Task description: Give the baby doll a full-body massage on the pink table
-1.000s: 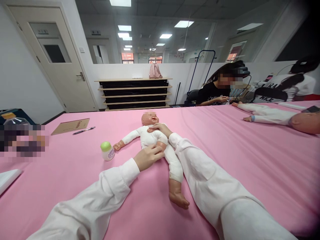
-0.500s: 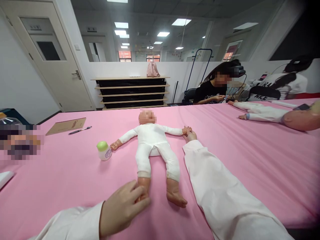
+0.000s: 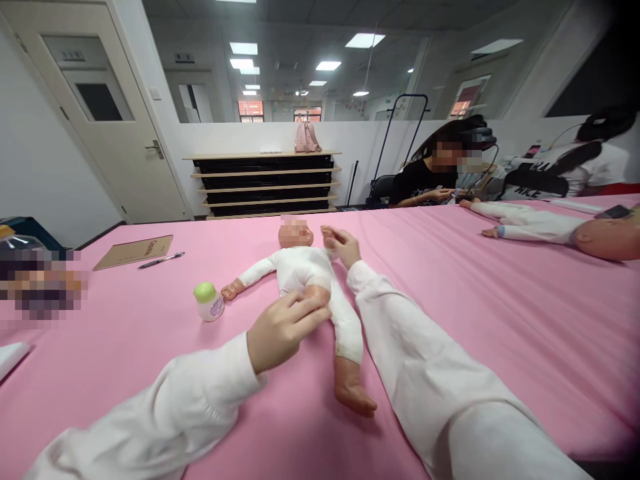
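Your left hand has its grip closed around the lower end of one bent leg of the white-suited doll, which lies on its back before you on the pink-covered counter. A green-lidded jar stands just beside its outstretched hand. Your right hand has its grip around the other, raised hand. Beyond the jar lie a pen and notebook.
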### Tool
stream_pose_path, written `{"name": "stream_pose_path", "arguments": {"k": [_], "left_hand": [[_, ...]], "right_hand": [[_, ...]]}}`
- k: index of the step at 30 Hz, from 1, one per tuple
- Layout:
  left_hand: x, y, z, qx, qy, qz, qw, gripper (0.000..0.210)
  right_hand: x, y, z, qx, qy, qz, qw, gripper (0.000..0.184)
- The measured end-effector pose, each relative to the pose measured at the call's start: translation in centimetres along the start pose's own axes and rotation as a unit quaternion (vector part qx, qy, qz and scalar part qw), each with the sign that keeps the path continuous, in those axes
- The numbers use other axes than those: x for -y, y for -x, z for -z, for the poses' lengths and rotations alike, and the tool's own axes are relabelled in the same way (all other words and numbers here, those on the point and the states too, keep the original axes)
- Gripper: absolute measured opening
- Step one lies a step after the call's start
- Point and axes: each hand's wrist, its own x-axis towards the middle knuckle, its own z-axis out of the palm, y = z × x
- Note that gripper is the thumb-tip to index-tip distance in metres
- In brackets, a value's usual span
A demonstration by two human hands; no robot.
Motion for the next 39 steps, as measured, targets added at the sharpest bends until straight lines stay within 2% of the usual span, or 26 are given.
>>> {"name": "stream_pose_path", "arguments": {"k": [3, 5, 9, 12, 13, 15, 17, 18, 20, 22, 25, 28, 32, 36, 39], "left_hand": [[2.7, -0.6, -2.8, 0.024, 0.004, 0.009, 1.0, 0.03], [4.2, -0.6, -4.2, 0.046, 0.005, 0.029, 0.999, 0.029], [5.5, -0.3, -6.4, 0.091, -0.007, 0.035, 0.995, 0.028], [5.2, -0.2, -7.0, 0.109, -0.022, 0.031, 0.993, 0.033], [5.0, -0.2, -6.8, 0.11, -0.023, 0.031, 0.993, 0.034], [4.5, -0.1, -5.7, 0.099, -0.017, 0.03, 0.995, 0.033], [3.7, 0.3, -3.8, 0.075, -0.006, 0.032, 0.997, 0.032], [3.1, 0.6, -2.6, 0.061, -0.002, 0.037, 0.997, 0.031], [1.5, 1.7, -0.3, 0.056, -0.001, 0.054, 0.997, 0.031], [-0.7, 3.3, 1.5, 0.075, -0.015, 0.074, 0.994, 0.03], [-4.3, 5.8, 2.8, 0.122, -0.018, 0.085, 0.989, 0.023], [-6.7, 7.8, 2.4, 0.162, -0.022, 0.081, 0.983, 0.018], [-7.5, 9.0, 1.5, 0.171, -0.038, 0.098, 0.98, 0.018], [-7.6, 9.4, 0.6, 0.125, -0.053, 0.125, 0.983, 0.016], [-8.0, 9.9, 0.0, 0.123, -0.085, 0.151, 0.977, 0.018]], "right_hand": [[-0.2, -0.3, -2.2, 0.154, 0.123, 0.012, 0.98, 0.025], [-0.9, -0.3, -2.8, 0.218, 0.181, 0.04, 0.958, 0.02], [-1.9, -0.5, -2.9, 0.255, 0.226, 0.068, 0.938, 0.021], [-1.7, -0.4, -2.6, 0.263, 0.208, 0.065, 0.94, 0.021], [-1.6, -0.3, -2.4, 0.246, 0.192, 0.056, 0.948, 0.021], [-1.7, 0.0, -1.4, 0.175, 0.139, 0.032, 0.974, 0.022], [-2.4, 0.4, 0.3, 0.052, 0.06, 0.001, 0.997, 0.024], [-3.0, 0.6, 1.4, -0.018, 0.014, -0.021, 1.0, 0.024], [-4.4, 1.1, 4.0, -0.162, -0.073, -0.099, 0.979, 0.021], [-5.9, 1.6, 6.5, -0.257, -0.135, -0.197, 0.936, 0.019], [-7.3, 2.4, 8.9, -0.271, -0.186, -0.262, 0.907, 0.015], [-7.8, 2.8, 9.7, -0.258, -0.254, -0.28, 0.889, 0.007], [-7.7, 2.9, 9.6, -0.253, -0.286, -0.279, 0.881, 0.006], [-7.6, 2.9, 9.6, -0.253, -0.303, -0.281, 0.875, 0.01], [-7.8, 3.1, 9.6, -0.251, -0.294, -0.274, 0.881, 0.011]]}}
